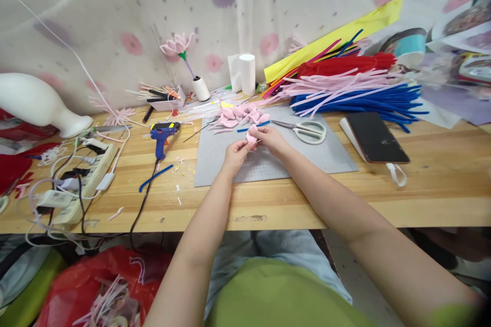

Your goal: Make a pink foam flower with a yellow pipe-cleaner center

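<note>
Over the grey cutting mat, my left hand and my right hand meet, both closed on one small pink pipe-cleaner petal. Fingertips cover part of the petal. Just behind it lies a pile of similar pink petals. A blue pipe cleaner rests on the mat near the fingers. To the right of my right hand, scissors with pale handles lie flat, their blades pointing left.
Left of the mat stand a blue glue gun and a corded power strip. Bundles of blue, pink and red pipe cleaners lie back right, behind a dark tablet. A finished pink flower stands in a white holder.
</note>
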Demonstrator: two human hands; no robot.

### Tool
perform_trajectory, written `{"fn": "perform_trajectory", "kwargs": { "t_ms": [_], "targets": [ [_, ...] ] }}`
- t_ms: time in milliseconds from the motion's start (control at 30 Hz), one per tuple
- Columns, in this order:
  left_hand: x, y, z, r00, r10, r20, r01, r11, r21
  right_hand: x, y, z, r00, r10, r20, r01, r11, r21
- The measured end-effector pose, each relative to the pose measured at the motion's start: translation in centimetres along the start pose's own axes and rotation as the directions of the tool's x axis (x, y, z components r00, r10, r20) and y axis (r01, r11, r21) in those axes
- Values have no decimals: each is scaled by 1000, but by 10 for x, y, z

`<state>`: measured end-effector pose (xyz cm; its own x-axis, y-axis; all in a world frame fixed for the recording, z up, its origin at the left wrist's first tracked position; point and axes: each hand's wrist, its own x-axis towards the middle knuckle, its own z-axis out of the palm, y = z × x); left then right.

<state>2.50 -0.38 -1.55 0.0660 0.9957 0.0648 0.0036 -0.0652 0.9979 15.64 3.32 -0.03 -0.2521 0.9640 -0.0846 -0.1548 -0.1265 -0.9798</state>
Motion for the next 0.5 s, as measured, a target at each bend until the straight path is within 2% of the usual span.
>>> {"fn": "perform_trajectory", "kwargs": {
  "t_ms": [200, 367, 500],
  "targets": [
    [0, 1, -1, 1000, 11, 20, -11, 1000, -3, 4, 0, 1, 991, -116, -69, 113, 992, -51],
    [0, 1, 0, 1000, 14, 10, -13, 999, -47, 3, -4, 0, 996, -68, -54, 68, 998, 5],
    [0, 2, 0, 1000, -6, 25, 6, 1000, -23, 4, -2, -2, 981, -139, -137, 137, 990, -24]
  ]
}}
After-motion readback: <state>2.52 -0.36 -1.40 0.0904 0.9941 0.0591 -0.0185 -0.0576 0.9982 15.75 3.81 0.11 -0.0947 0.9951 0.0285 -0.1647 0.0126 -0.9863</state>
